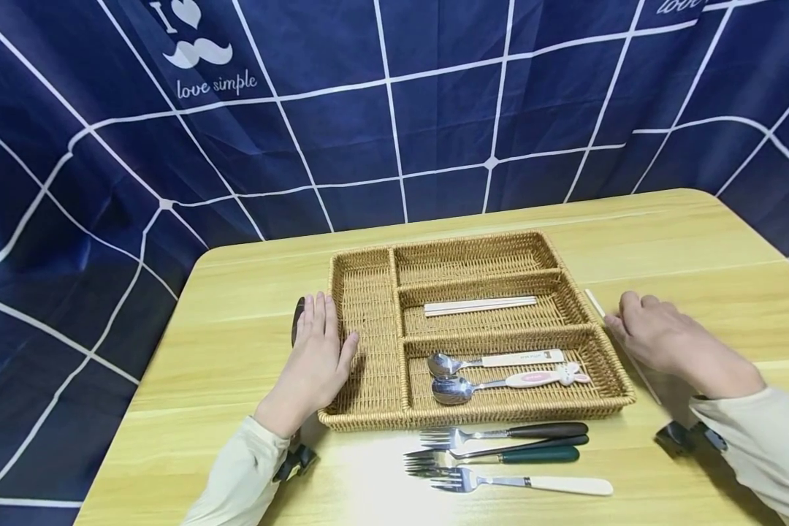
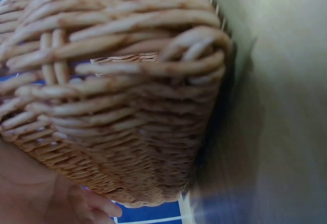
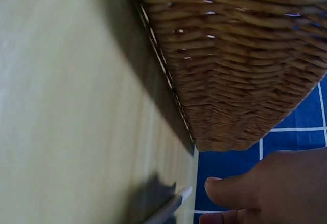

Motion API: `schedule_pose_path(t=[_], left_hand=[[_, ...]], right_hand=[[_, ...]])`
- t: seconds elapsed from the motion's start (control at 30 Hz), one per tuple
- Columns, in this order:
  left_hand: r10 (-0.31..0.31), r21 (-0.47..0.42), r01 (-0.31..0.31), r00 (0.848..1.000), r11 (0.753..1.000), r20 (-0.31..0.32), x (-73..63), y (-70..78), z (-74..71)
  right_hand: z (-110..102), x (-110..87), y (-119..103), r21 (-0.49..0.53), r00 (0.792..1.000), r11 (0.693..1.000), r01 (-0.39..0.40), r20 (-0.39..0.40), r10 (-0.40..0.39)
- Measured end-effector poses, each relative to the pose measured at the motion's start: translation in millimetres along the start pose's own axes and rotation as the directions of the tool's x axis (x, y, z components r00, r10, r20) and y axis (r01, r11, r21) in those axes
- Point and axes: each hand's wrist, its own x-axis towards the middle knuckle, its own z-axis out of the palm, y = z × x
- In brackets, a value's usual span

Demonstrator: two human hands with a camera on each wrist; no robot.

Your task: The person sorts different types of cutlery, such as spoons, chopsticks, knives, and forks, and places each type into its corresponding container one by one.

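My left hand (image 1: 314, 358) lies along the left rim of a woven wicker cutlery tray (image 1: 401, 307), its fingers straight and the thumb over the rim. Part of that hand (image 2: 56, 193) shows beside the wicker wall in the left wrist view. To the right of the tray, my right hand (image 1: 664, 336) hovers low over a pale chopstick (image 1: 644, 380) on the table, overlapping it in the head view. The right wrist view shows the thumb (image 3: 230, 191) a little apart from the end of the chopstick (image 3: 176, 199), with nothing between thumb and fingers.
Two pale chopsticks (image 1: 480, 305) lie in the middle compartment and two spoons (image 1: 500, 376) in the front one. Several forks (image 1: 539, 454) lie before the tray. A dark rounded thing (image 1: 298, 321) is partly hidden by my left hand. A blue cloth (image 1: 447, 124) hangs behind the table.
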Motion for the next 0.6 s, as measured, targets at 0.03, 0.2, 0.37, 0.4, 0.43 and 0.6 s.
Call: schedule_pose_path(t=[0.03,0.2,0.37,0.4,0.43,0.6], left_hand=[[0.000,0.002,0.000,1.000,1.000,-0.002,0.0,-0.3,0.5],[0.006,0.002,-0.006,1.000,1.000,-0.013,0.9,-0.7,0.9],[0.004,-0.002,-0.004,1.000,1.000,-0.014,1.4,-0.6,1.0],[0.004,0.000,-0.004,1.000,1.000,-0.015,1.4,-0.7,1.3],[0.005,0.002,-0.005,1.000,1.000,-0.015,1.4,-0.8,1.5],[0.006,0.002,-0.006,1.000,1.000,-0.022,1.0,-1.9,2.6]], right_hand=[[1,0.2,0,-0.002,1.000,1.000,0.003,0.004,-0.003],[5,0.3,-3,0.005,1.000,1.000,0.008,0.000,-0.008],[7,-1.3,-6,0.003,1.000,1.000,-0.015,0.026,0.015],[8,-1.4,-6,0.001,0.999,1.000,-0.021,0.037,0.021],[8,-1.5,-6,0.001,0.999,1.000,-0.025,0.045,0.025],[11,-0.6,-5,-0.006,0.997,1.000,-0.028,0.073,0.028]])
